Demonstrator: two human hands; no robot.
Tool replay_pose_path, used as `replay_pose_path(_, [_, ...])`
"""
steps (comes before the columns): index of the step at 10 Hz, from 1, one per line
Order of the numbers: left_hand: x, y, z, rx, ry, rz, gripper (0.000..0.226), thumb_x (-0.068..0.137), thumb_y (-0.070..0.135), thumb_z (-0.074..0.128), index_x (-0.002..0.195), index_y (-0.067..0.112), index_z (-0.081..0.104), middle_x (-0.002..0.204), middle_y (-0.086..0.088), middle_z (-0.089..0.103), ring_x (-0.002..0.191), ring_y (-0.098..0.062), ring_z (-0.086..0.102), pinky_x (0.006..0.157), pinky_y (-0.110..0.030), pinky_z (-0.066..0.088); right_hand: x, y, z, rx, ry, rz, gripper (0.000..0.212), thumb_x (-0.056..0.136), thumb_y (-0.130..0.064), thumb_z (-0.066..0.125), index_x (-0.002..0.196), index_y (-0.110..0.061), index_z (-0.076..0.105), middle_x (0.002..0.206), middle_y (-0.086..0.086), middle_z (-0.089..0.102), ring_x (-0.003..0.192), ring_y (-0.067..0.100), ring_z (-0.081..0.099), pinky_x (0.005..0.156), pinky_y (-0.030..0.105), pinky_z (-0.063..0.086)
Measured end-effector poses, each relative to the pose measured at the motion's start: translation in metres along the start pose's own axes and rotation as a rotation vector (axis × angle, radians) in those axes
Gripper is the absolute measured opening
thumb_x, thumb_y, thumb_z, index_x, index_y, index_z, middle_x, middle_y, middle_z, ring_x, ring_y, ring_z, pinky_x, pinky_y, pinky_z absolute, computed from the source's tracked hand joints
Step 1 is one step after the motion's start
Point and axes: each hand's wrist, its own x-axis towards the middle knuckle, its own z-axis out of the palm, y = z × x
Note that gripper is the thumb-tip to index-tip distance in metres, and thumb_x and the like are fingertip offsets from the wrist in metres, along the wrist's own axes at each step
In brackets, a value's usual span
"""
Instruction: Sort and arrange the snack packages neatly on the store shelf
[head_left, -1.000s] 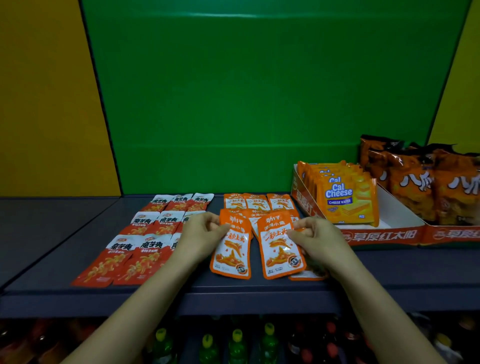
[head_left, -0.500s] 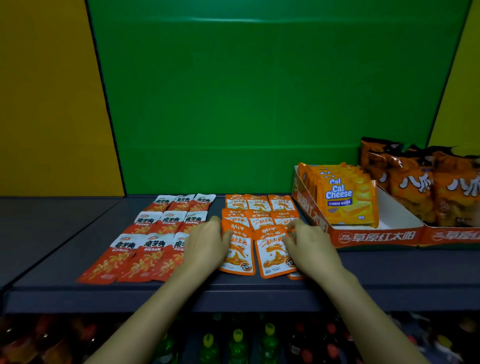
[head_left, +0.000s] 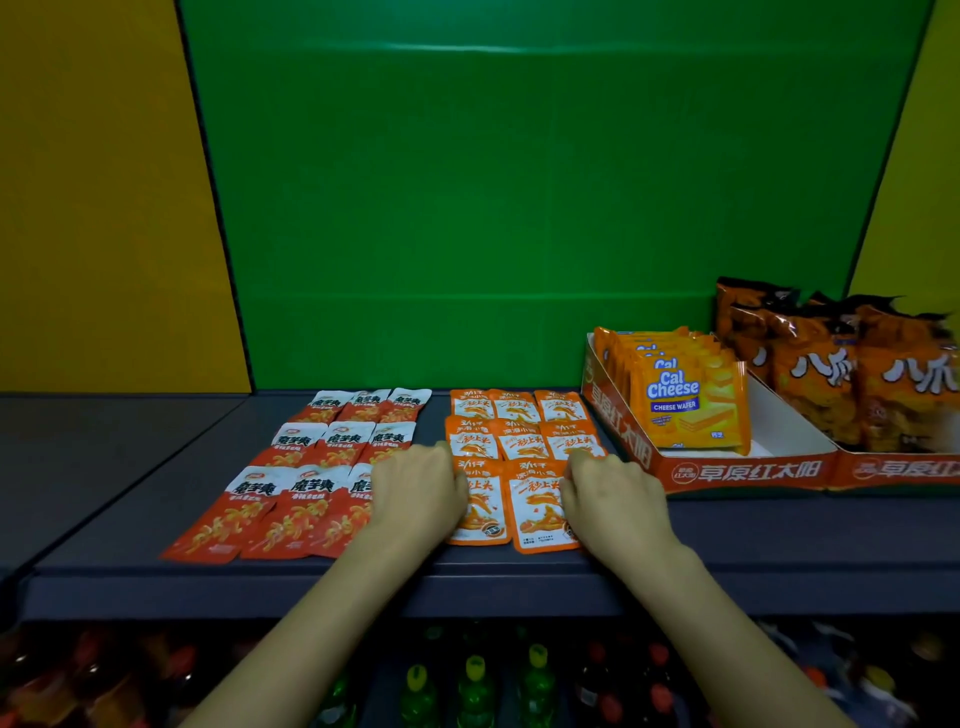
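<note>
The orange packets (head_left: 535, 512) and red-and-white packets (head_left: 291, 512) are glossy plastic film, slightly crinkled. The Cal Cheese packs (head_left: 685, 405) are shiny film too. Their tray (head_left: 743, 470) is printed cardboard, matt white inside. The shelf (head_left: 779, 535) is smooth and matt; the back panel (head_left: 467, 208) has a dull sheen.

Room on our left
Bare shelf (head_left: 171, 493) lies beside our red packets (head_left: 291, 499); the cardboard tray (head_left: 618, 431) blocks the right.

"Cal Cheese CHEESE WAFER" stands on the wafer pack (head_left: 691, 405), "草原红太阳" on the cardboard tray (head_left: 758, 472).
</note>
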Motion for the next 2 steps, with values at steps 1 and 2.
replay_pose_path(1, [0.0,0.005,-0.005,0.039,-0.036,-0.008,0.03,0.095,0.033,0.039,0.105,0.012,0.056,0.108,-0.006,0.059,0.094,-0.024,0.06,0.065,-0.031,0.039,0.002,-0.001,-0.004,-0.015,-0.018,0.003,0.027,0.097,-0.029,0.039,0.111,-0.015,0.056,0.107,0.003,0.065,0.095,0.022,0.063,0.065,0.028,0.037])
replay_pose_path(2, [-0.004,-0.002,-0.025,-0.101,0.089,-0.042,0.03,0.093,0.037,0.043,0.104,0.013,0.058,0.11,-0.005,0.058,0.097,-0.023,0.058,0.072,-0.031,0.044,0.002,0.005,-0.018,0.05,0.034,0.006,0.026,0.096,-0.035,0.041,0.11,-0.021,0.059,0.106,0.001,0.066,0.096,0.022,0.062,0.071,0.03,0.045])
